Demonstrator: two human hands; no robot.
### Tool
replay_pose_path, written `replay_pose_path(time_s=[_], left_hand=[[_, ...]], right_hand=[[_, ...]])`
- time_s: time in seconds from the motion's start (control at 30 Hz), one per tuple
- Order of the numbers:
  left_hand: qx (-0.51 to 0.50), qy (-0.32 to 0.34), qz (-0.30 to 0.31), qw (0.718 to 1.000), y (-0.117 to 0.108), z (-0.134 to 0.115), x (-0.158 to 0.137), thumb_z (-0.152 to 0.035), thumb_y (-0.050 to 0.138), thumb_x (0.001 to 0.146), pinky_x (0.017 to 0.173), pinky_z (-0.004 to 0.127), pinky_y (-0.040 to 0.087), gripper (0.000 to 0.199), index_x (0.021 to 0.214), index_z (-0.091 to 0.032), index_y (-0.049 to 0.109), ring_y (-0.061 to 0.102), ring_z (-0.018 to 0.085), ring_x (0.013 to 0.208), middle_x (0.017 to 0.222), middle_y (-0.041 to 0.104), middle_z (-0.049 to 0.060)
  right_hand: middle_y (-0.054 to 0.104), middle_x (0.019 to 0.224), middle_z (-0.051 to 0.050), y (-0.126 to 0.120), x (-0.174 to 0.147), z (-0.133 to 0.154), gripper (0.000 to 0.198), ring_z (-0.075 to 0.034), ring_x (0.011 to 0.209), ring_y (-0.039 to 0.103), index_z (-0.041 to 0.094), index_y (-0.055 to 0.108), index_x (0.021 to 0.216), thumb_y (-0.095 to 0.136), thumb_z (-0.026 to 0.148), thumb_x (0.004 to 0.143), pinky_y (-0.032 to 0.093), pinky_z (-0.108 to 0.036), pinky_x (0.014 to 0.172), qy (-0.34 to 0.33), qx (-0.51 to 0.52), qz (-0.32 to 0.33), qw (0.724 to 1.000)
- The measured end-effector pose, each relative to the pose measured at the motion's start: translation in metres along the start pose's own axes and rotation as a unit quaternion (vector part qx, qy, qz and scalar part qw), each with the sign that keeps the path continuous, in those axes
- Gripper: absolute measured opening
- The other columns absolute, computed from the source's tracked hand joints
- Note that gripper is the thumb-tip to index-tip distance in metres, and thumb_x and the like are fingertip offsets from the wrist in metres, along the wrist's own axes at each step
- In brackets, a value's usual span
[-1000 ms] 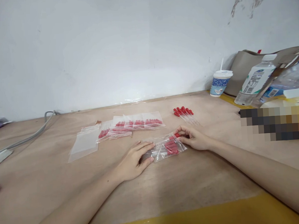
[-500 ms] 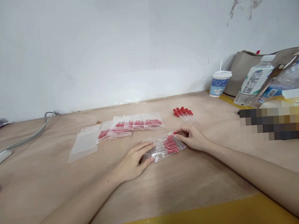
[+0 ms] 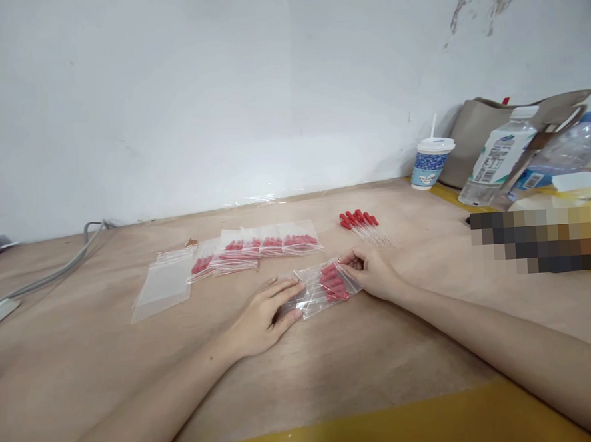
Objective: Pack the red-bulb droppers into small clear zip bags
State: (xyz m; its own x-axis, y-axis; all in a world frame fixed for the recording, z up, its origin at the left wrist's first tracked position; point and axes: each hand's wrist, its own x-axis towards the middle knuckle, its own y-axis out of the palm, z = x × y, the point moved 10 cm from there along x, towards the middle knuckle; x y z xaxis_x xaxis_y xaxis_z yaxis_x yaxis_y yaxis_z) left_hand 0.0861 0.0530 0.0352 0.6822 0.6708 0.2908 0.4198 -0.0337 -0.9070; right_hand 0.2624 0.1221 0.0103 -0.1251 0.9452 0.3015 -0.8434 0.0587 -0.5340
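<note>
A clear zip bag point(image 3: 310, 300) lies on the table between my hands, slightly tilted. Inside it are several droppers with red bulbs point(image 3: 333, 284), the bulbs toward the right end. My right hand point(image 3: 373, 273) is closed, thumb and fingers pinching the bag's right end near the zip. My left hand point(image 3: 264, 319) rests at the left end with fingers stretched and thumb apart, their tips touching the plastic. Just beyond my right hand, loose red-bulbed droppers point(image 3: 359, 220) lie in a bunch. Overlapping filled bags point(image 3: 272, 246) lie farther back, left of that bunch.
Flat, unfilled clear bags point(image 3: 164, 286) lie to the left. A grey cable point(image 3: 72, 262) runs along the far left. At the right stand a paper cup point(image 3: 430, 166) with a straw, a plastic bottle point(image 3: 499, 158) and a grey bag point(image 3: 463, 137). A pixelated patch covers something there.
Both hands keep their places on the bag, with little visible movement. The whole view has shifted slightly, so things sit a bit farther left.
</note>
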Motion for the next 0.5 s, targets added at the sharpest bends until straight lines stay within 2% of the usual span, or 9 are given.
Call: replay_pose_path(time_s=[0.2,0.37,0.5], left_hand=[[-0.003,-0.001,-0.002,1.000,-0.001,0.001,0.000,-0.029,0.047,0.089,0.103,0.045,0.034,0.041,0.130,-0.024,0.045,0.043,0.023,0.122,0.130,0.050,0.007],[0.002,-0.011,0.002,1.000,0.001,0.004,0.000,-0.030,0.047,0.089,0.102,0.045,0.035,0.042,0.130,-0.023,0.045,0.043,0.024,0.123,0.132,0.047,0.008],[0.014,-0.009,0.000,1.000,0.000,0.003,-0.001,-0.031,0.046,0.090,0.102,0.044,0.036,0.041,0.130,-0.023,0.046,0.042,0.025,0.123,0.133,0.047,0.008]], right_hand=[[0.067,0.081,-0.005,0.012,-0.001,0.020,0.022,-0.016,0.072,0.057,0.019,0.068,0.087,0.050,0.027,0.080,0.045,-0.030,0.067,-0.101,-0.022,0.072,0.992],[0.066,0.082,-0.005,0.007,0.000,0.015,0.023,-0.016,0.069,0.056,0.018,0.069,0.090,0.056,0.030,0.075,0.044,-0.029,0.064,-0.079,-0.062,0.054,0.993],[0.064,0.080,-0.005,0.005,-0.001,0.016,0.023,-0.017,0.074,0.056,0.021,0.070,0.090,0.058,0.032,0.075,0.044,-0.030,0.068,-0.089,-0.104,0.053,0.989]])
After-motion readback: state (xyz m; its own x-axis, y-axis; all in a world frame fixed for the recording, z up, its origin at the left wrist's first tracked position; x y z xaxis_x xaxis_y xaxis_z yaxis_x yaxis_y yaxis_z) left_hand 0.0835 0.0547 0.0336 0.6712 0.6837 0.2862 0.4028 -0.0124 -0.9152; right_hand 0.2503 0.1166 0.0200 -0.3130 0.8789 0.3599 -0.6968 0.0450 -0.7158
